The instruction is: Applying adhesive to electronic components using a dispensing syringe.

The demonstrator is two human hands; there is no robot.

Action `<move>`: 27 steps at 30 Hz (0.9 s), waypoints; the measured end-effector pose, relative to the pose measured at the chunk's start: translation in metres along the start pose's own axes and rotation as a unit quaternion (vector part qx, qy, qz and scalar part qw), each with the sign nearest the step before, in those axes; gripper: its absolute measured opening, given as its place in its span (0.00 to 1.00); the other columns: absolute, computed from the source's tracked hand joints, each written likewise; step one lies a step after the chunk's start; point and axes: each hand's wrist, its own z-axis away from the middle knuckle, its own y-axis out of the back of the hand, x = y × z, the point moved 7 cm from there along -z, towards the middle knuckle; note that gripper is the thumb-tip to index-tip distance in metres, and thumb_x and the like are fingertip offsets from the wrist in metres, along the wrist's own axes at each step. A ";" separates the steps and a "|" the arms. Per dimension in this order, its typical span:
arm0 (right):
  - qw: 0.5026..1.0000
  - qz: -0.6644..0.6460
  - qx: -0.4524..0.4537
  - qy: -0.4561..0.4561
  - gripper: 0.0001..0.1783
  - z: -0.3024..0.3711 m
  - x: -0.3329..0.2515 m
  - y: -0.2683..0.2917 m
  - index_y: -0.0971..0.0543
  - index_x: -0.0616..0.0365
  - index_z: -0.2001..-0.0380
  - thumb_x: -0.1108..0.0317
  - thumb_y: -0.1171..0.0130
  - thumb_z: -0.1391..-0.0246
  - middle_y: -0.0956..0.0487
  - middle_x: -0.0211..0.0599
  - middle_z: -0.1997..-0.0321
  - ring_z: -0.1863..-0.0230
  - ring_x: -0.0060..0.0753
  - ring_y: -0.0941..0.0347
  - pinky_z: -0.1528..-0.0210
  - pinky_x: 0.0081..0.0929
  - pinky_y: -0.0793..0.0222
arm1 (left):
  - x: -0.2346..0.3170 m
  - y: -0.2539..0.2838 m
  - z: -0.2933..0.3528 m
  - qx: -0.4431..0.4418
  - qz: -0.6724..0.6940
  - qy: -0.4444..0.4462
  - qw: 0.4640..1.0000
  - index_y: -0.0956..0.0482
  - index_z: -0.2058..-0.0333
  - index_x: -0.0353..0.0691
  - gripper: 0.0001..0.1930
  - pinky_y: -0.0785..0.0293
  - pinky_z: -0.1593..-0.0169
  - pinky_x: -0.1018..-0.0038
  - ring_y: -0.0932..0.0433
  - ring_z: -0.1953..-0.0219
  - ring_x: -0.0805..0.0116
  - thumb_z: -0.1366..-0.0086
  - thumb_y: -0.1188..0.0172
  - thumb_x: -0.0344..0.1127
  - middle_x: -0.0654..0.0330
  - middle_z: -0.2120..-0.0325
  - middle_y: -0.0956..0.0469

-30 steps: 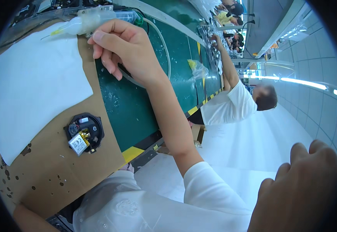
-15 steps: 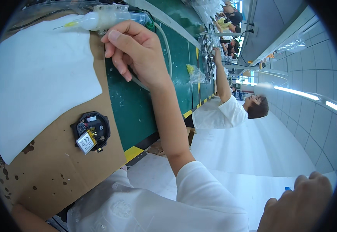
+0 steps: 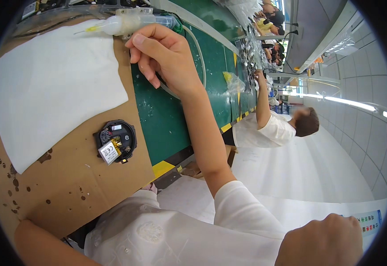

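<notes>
Loosely bent and apart, the fingers of my right hand [image 3: 164, 57] show nothing between them. They are beside a dispensing syringe [image 3: 133, 23] with a yellow needle tip, set in a pale holder; contact is unclear. A round black device housing [image 3: 124, 128] lies on brown cardboard [image 3: 69, 177], away from both hands. Inside it are small electronic parts, and a silver battery [image 3: 109, 151] lies tilted over its rim. My left hand [image 3: 322, 241] is a raised fist, close to the camera at lower right. Its fingertips are hidden, as is anything inside them.
A white sheet [image 3: 60, 84] covers much of the cardboard. A pale hose [image 3: 202, 57] curves over the green bench mat [image 3: 158, 119]. A plastic bag with yellow contents [image 3: 233, 82] lies farther along. Beyond it, a co-worker in white [image 3: 269, 128] reaches over the bench.
The whole view has shifted slightly, so the bench things appear farther right. My left fist has moved left and a little down. My right hand keeps its pose beside the syringe.
</notes>
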 end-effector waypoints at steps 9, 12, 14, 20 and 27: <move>1.000 0.001 0.011 -0.018 0.10 0.000 -0.002 0.001 0.25 0.65 0.67 0.67 0.47 0.41 0.26 0.33 0.77 0.90 0.16 0.38 0.91 0.13 0.47 | 0.001 -0.012 -0.012 -0.072 -0.075 0.072 0.992 0.26 0.85 0.31 0.06 0.37 0.84 0.67 0.31 0.85 0.63 0.57 0.42 0.29 0.46 0.81 0.27; 1.000 0.002 0.017 -0.026 0.10 0.003 0.001 0.009 0.26 0.64 0.67 0.67 0.48 0.41 0.26 0.32 0.77 0.90 0.15 0.38 0.91 0.13 0.47 | -0.005 -0.013 -0.016 -0.101 -0.094 0.101 0.985 0.26 0.86 0.31 0.07 0.38 0.84 0.66 0.31 0.85 0.63 0.58 0.41 0.30 0.46 0.82 0.26; 1.000 -0.001 0.008 -0.029 0.10 0.001 -0.006 -0.008 0.26 0.64 0.67 0.66 0.48 0.41 0.27 0.32 0.77 0.89 0.14 0.38 0.90 0.12 0.46 | 0.007 -0.028 -0.017 -0.111 -0.130 0.142 0.975 0.25 0.86 0.31 0.07 0.38 0.84 0.66 0.31 0.85 0.63 0.58 0.41 0.30 0.45 0.82 0.26; 1.000 -0.013 -0.013 -0.022 0.10 0.000 0.000 -0.010 0.26 0.63 0.66 0.66 0.48 0.40 0.27 0.32 0.77 0.89 0.14 0.37 0.91 0.13 0.45 | 0.021 -0.023 -0.011 0.096 -0.248 -0.010 0.964 0.30 0.86 0.32 0.08 0.36 0.82 0.63 0.29 0.84 0.56 0.53 0.44 0.29 0.48 0.84 0.28; 0.999 -0.020 -0.024 -0.035 0.08 0.002 -0.004 -0.004 0.26 0.61 0.67 0.66 0.46 0.42 0.26 0.30 0.76 0.86 0.15 0.34 0.89 0.14 0.40 | 0.016 0.002 -0.020 0.173 -0.238 0.094 0.951 0.31 0.72 0.34 0.05 0.33 0.73 0.60 0.28 0.77 0.49 0.44 0.48 0.30 0.48 0.78 0.28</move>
